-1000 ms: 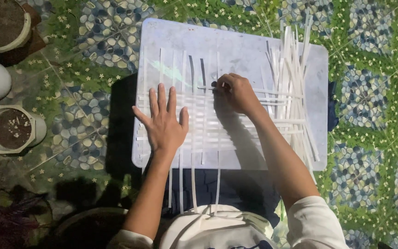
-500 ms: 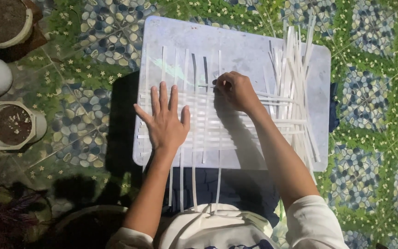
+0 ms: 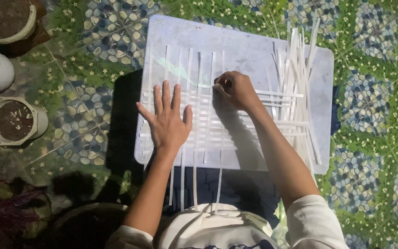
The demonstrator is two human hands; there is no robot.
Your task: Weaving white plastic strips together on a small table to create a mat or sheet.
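White strip mat, partly woven on the grey board, lies under my flat, released left hand while my right hand pinches a crosswise strip; loose strips remain unwoven.

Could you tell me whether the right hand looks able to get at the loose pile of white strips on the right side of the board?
Probably yes. The right hand pinches a strip in the woven mat, and the loose strips lie just beside it on the board, with nothing between.
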